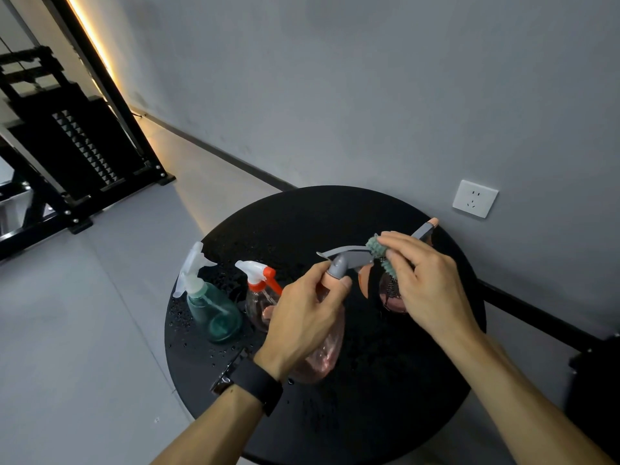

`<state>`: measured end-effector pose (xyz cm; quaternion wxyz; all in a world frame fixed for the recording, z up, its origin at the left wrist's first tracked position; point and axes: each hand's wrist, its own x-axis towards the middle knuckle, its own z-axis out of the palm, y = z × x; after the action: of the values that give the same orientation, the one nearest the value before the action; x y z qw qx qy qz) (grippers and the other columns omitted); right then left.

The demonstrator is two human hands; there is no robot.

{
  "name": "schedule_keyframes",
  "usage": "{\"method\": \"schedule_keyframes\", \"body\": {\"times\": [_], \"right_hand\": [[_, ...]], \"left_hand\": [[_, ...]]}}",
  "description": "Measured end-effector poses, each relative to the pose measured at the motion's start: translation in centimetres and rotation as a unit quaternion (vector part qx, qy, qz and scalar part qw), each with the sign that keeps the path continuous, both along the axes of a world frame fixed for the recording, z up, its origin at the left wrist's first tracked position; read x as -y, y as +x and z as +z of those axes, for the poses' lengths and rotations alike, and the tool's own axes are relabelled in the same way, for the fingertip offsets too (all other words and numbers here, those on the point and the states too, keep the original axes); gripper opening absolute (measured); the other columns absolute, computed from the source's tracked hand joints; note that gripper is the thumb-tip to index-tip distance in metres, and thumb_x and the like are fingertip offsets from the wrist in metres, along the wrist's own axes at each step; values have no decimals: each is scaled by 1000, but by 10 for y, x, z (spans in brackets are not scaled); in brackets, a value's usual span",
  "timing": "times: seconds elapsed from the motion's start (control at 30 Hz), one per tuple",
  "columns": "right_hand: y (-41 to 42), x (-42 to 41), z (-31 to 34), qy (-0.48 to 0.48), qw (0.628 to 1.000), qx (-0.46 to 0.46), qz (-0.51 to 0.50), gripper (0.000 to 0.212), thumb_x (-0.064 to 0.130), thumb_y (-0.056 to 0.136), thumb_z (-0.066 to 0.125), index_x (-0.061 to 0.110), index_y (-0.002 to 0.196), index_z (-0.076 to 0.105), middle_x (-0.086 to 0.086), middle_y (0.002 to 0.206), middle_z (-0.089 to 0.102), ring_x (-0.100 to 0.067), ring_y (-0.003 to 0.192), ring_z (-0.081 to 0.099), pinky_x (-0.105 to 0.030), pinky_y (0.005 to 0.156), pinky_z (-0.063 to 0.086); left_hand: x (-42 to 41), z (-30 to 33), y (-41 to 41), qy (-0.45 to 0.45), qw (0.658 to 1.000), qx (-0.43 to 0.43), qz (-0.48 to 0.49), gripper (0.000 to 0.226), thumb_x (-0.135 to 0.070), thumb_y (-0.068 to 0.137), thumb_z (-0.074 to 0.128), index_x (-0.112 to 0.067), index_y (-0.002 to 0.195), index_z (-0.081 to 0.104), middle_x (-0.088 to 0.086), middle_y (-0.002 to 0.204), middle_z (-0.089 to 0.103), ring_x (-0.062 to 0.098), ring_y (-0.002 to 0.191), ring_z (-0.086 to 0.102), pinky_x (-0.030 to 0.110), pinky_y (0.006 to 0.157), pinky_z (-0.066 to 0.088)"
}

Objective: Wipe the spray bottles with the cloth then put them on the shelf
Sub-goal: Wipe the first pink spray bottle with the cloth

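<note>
Over the round black table [385, 414] my left hand [302, 317] grips the neck of a pink spray bottle [322, 357] with a grey trigger head [349, 256], tilted. My right hand [426, 280] pinches a teal nubby cloth [379, 251] against that grey head. Behind the hands stands another pink bottle [392, 297] with a grey nozzle tipped in pink [426, 229], partly hidden. A teal bottle [214, 313] with a clear head stands at the table's left. A clear pink bottle with a white and orange head [258, 290] is next to it.
Water droplets speckle the table's left side [188, 330]. A grey wall with a white socket [474, 199] rises just behind the table. A black metal shelf frame [84, 156] stands on the grey floor at the far left, lit by a warm strip.
</note>
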<state>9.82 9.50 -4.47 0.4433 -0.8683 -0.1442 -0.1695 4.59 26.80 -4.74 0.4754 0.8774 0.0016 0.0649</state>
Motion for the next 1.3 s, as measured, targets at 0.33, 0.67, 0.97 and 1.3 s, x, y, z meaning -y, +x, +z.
{"method": "schedule_keyframes", "body": {"times": [0.33, 0.67, 0.97, 1.3], "right_hand": [[-1, 1, 6, 130, 991, -15, -18, 27, 4, 95, 57, 14, 117, 70, 10, 119, 66, 8, 112, 55, -1, 93, 38], [-17, -8, 30, 277, 957, -64, 64, 28, 9, 96, 57, 24, 115, 70, 14, 115, 69, 1, 111, 62, -17, 95, 48], [-31, -30, 24, 261, 947, -65, 177, 35, 1, 94, 56, 19, 124, 63, 12, 127, 63, 2, 120, 56, -15, 97, 46], [-20, -22, 4, 117, 979, 28, 167, 32, -3, 91, 60, 8, 121, 65, 3, 129, 63, -1, 122, 55, -20, 103, 45]], "left_hand": [[0, 3, 0, -98, 993, -57, 43, 35, -43, 82, 77, -24, 101, 56, -4, 86, 72, 0, 69, 64, 13, 61, 49], [1, 9, -1, -121, 991, -35, -33, 20, -45, 99, 52, -45, 115, 64, 11, 94, 68, 28, 84, 66, 43, 81, 52], [8, 10, -2, -167, 983, -54, -47, 20, -45, 102, 44, -34, 113, 57, 6, 100, 69, 18, 85, 67, 44, 78, 57], [-1, 17, -1, -321, 942, -72, -61, 33, -35, 98, 53, -19, 125, 64, 8, 111, 73, 24, 104, 71, 33, 89, 57]]}}
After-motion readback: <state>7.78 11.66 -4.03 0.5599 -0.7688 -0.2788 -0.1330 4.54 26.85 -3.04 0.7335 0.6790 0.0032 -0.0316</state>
